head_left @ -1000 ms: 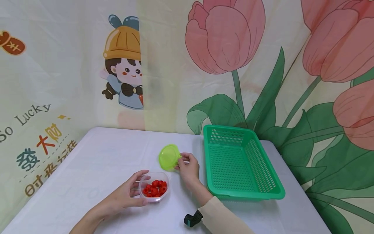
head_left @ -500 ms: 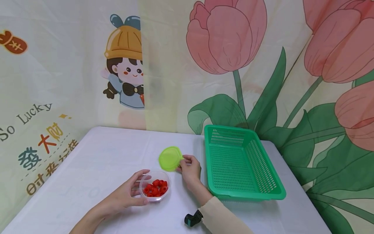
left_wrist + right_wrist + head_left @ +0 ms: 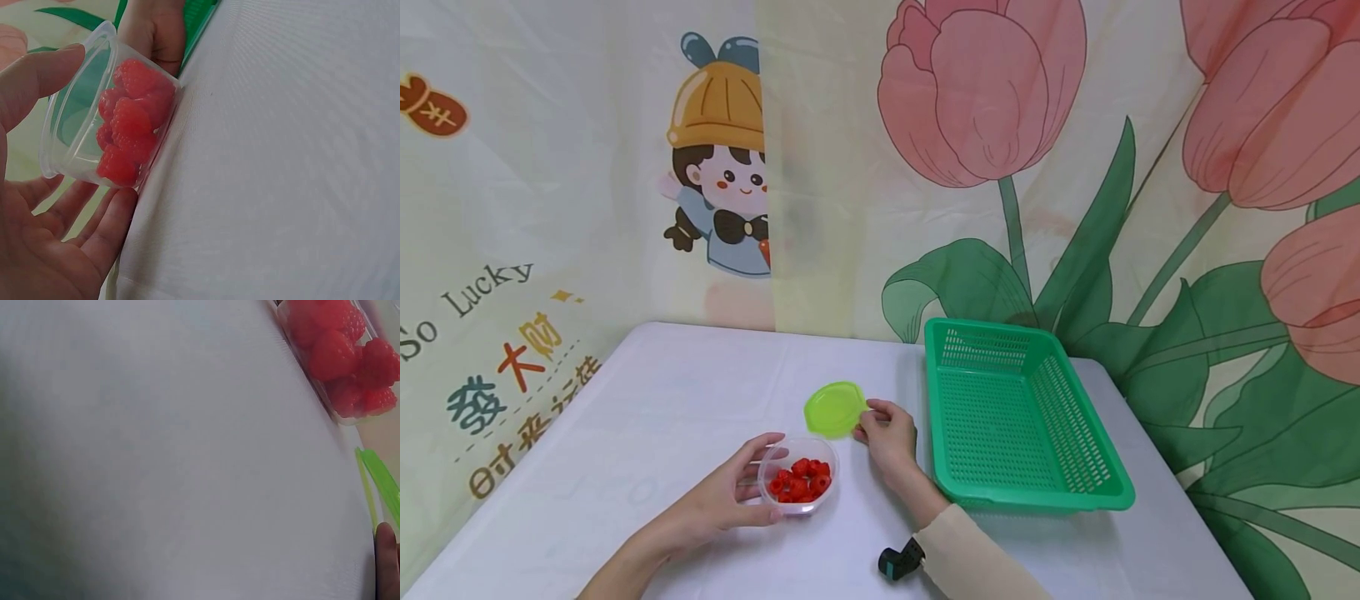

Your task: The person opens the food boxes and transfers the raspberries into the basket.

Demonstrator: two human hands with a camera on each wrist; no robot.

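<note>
A clear plastic tub (image 3: 798, 467) holding several red raspberries (image 3: 801, 481) stands on the white tabletop. My left hand (image 3: 737, 492) curves around its left side, thumb at the front and fingers behind; in the left wrist view the thumb (image 3: 47, 78) is at the rim and a fingertip is by the base. Just behind the tub is a round lime-green lid (image 3: 833, 409). My right hand (image 3: 889, 437) pinches the lid's right edge between thumb and fingers. In the right wrist view only the lid's edge (image 3: 382, 478) and a fingertip show, beside the tub.
A green perforated plastic basket (image 3: 1015, 425) stands right of my right hand. The white-covered table (image 3: 700, 375) ends at a printed curtain behind. A small black device (image 3: 900, 560) sits at my right wrist, near the sleeve.
The lid has tilted from a more upright angle to a flatter one and its top edge has come down, still pinched by my right hand. The left hand and tub stay put.
</note>
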